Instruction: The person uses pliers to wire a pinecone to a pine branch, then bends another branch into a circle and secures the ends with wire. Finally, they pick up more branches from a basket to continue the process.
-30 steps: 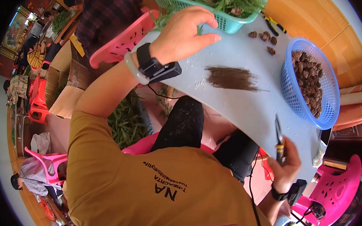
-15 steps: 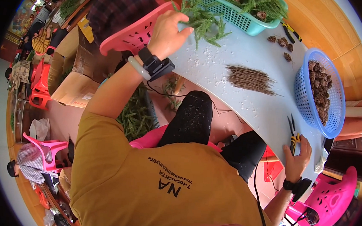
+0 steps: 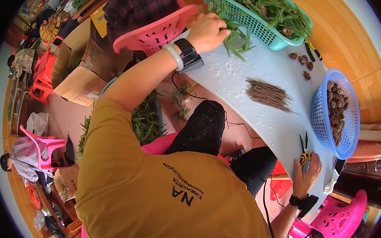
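My left hand (image 3: 210, 31) is closed around green leafy sprigs (image 3: 237, 36) on the pale blue table (image 3: 244, 105), just below the teal basket (image 3: 267, 33) full of the same greens. My right hand (image 3: 307, 171) rests at the table's near edge, gripping small black snips with yellow handles (image 3: 304, 150), blades pointing away from me. Between the hands lies a bundle of stripped brown stems (image 3: 269, 94). Both wrists carry black devices.
A blue basket (image 3: 320, 123) of brown cones stands at the right, with loose cones (image 3: 302, 62) and another tool (image 3: 311, 48) near it. Pink plastic chairs (image 3: 155, 26) stand around. Green cuttings (image 3: 148, 120) lie on the floor. Another person in plaid (image 3: 139, 2) sits beyond.
My left hand left the teal basket and drew a clump of green sprigs down onto the table. My right hand with the snips moved up to rest on the table edge.
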`<state>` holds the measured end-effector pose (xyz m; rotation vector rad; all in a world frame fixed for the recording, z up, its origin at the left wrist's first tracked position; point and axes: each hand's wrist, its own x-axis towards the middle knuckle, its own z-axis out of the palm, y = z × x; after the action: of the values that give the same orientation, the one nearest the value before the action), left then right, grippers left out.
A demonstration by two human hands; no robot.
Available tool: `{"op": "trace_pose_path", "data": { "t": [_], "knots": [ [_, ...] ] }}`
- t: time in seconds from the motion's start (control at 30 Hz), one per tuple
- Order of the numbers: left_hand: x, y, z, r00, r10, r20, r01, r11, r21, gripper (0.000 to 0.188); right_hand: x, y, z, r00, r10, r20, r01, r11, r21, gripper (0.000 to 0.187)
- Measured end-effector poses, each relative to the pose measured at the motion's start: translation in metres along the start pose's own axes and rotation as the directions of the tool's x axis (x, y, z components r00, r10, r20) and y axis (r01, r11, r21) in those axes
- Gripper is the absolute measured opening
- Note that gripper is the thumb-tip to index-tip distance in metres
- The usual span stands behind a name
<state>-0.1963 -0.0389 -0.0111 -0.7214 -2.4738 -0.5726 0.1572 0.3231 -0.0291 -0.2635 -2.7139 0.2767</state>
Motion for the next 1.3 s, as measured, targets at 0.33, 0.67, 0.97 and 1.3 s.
{"op": "trace_pose_path", "data": {
  "t": [0.33,0.67,0.97,1.3],
  "knots": [
    [0.004,0.012,0.010,0.966,0.001,0.260,0.034,0.991,-0.129,0.027,0.002,-0.021,-0.008,1.000,-0.016,0.021,0.015,1.000,0.018,0.063],
    [-0.003,0.026,0.003,0.921,0.040,0.387,-0.020,0.998,-0.057,0.038,-0.008,-0.054,-0.014,0.996,-0.001,-0.087,0.012,0.993,0.121,0.059],
    [-0.004,0.030,0.010,0.927,0.082,0.365,-0.045,0.993,-0.109,0.038,-0.017,-0.069,-0.010,0.979,-0.149,-0.136,0.170,0.973,0.159,0.052],
    [-0.029,0.060,-0.046,0.947,-0.144,0.287,0.306,0.678,-0.669,0.026,-0.015,-0.078,-0.010,0.990,-0.113,-0.084,0.132,0.951,0.281,0.047]
  ]
}}
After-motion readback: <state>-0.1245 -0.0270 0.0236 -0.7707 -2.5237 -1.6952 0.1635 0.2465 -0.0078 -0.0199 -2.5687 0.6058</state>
